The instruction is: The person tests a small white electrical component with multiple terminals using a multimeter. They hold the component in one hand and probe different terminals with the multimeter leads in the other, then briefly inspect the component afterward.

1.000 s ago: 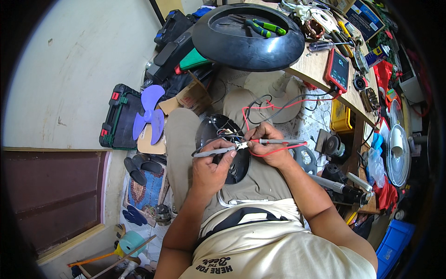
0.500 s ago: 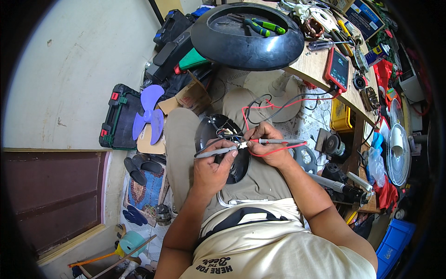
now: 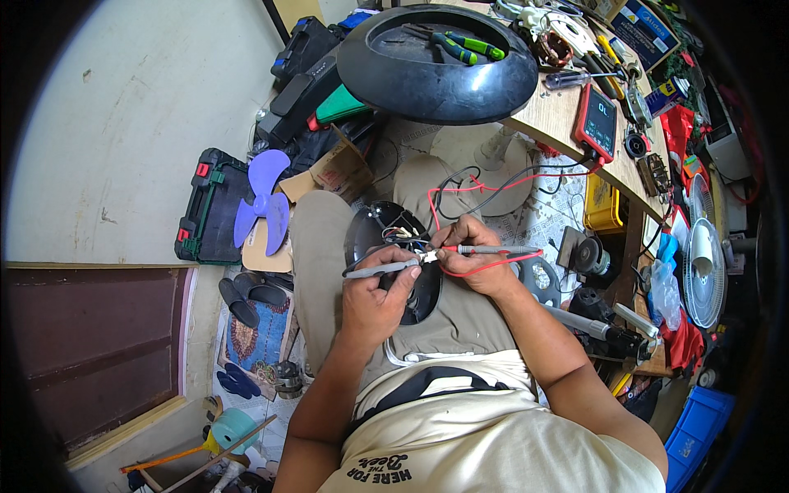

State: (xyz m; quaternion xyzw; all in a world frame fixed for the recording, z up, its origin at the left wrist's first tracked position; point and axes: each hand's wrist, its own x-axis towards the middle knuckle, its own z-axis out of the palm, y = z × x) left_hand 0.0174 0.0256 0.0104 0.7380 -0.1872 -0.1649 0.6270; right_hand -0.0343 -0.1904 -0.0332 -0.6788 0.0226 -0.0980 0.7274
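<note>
Over my lap, my left hand [image 3: 380, 297] is closed round a grey test probe [image 3: 381, 269] with a black lead. My right hand [image 3: 478, 261] pinches a red-and-grey test probe [image 3: 493, 250] on a red lead. Both tips meet at a small white connector [image 3: 428, 257] between my fingertips; the exact contact is hidden. Beneath lies a round black fan base [image 3: 424, 300], open, with several thin wires [image 3: 398, 233] coming out of it. The leads run to a red multimeter [image 3: 597, 125] with a lit screen at the table's edge.
A large black ring-shaped housing [image 3: 436, 103] holding green-handled pliers [image 3: 465, 48] stands ahead. Tools and motor parts crowd the wooden table [image 3: 549, 111] at right. A purple fan blade [image 3: 264, 201] and a black tool case [image 3: 214, 207] are at left. An angle grinder [image 3: 588, 255] lies right.
</note>
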